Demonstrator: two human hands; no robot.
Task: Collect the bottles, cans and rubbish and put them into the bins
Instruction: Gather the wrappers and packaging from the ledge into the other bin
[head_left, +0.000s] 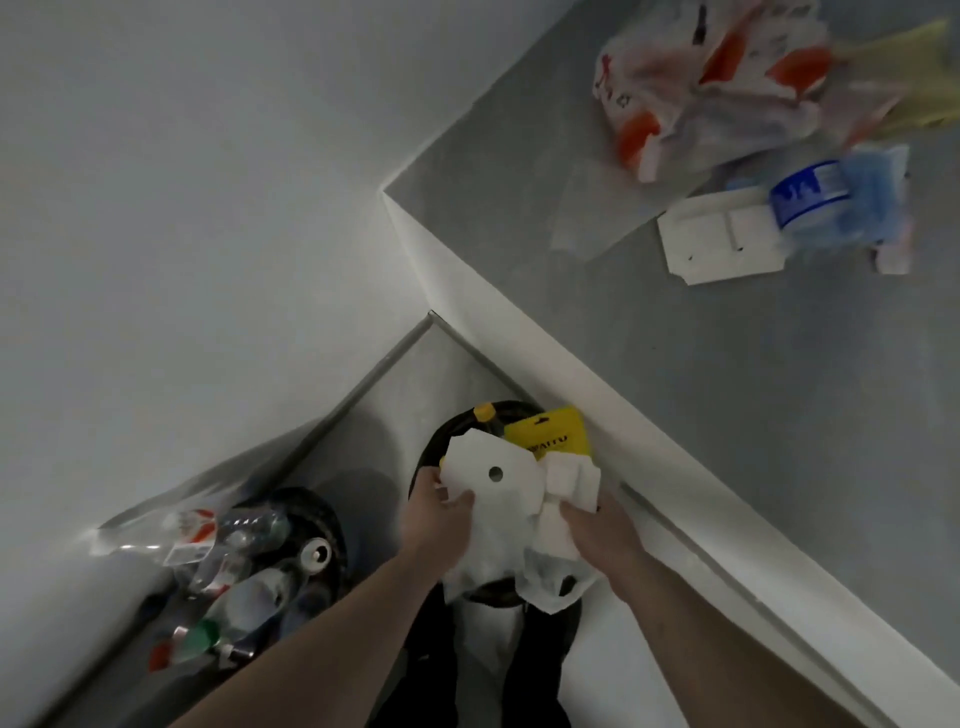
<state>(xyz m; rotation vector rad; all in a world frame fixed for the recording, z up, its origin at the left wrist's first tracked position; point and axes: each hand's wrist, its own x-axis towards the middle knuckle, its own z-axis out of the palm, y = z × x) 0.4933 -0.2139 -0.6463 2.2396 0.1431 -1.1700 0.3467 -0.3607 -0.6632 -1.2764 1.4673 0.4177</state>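
Two hands are holding white rubbish over a black bin (431, 457) on the floor beside the counter (727, 389). The left hand (439, 519) is gripping a white paper piece with a hole (488, 478), its fingers curling round the edge; the right hand (597, 530) is clutching crumpled white paper (571, 480). A yellow card (553, 434) is sticking out of that bin. Another bin (322, 519) to the left is holding bottles (249, 597). A plastic bag (711, 78) and a white tray (717, 244) are lying on the counter.
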